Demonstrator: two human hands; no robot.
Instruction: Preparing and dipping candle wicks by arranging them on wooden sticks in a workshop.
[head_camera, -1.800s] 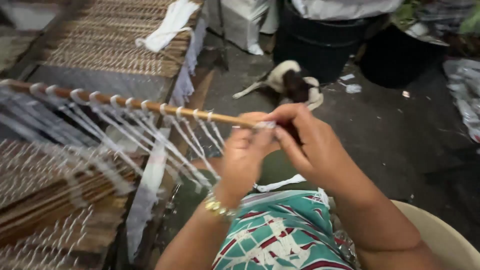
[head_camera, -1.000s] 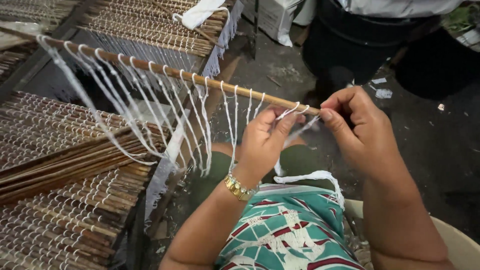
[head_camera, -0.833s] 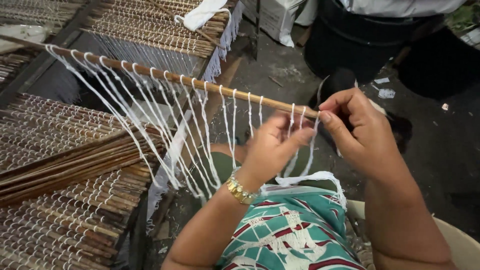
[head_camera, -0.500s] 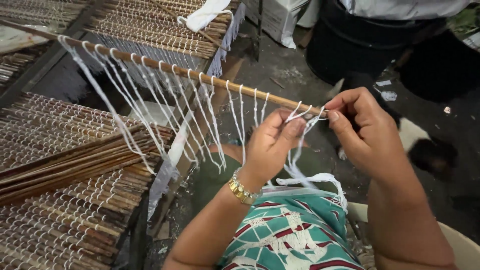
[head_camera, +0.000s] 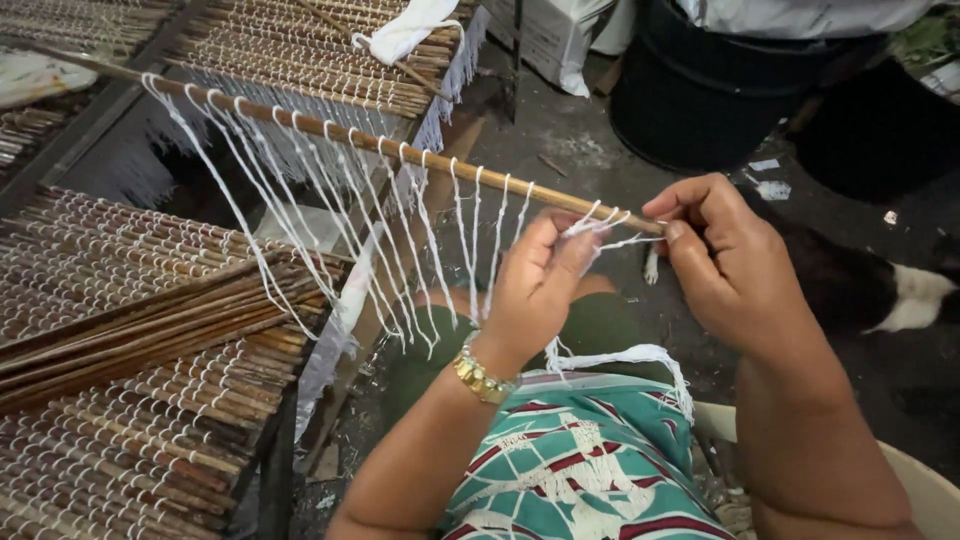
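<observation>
Left hand (head_camera: 540, 285): raised, fingers curled, pinching white string (head_camera: 600, 225) at the stick.
Right hand (head_camera: 735, 260): fingers closed, gripping the stick's near end.
Stick (head_camera: 400, 150): slanting above the lap, strings hanging.

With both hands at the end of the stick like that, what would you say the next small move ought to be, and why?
Probably draw the loose white string snug against the thin wooden stick. The left hand pinches its strands just under the stick while the right hand grips the stick's end, and this last loop looks slack, whereas the strings already tied along the stick hang straight down from tight knots.
</observation>
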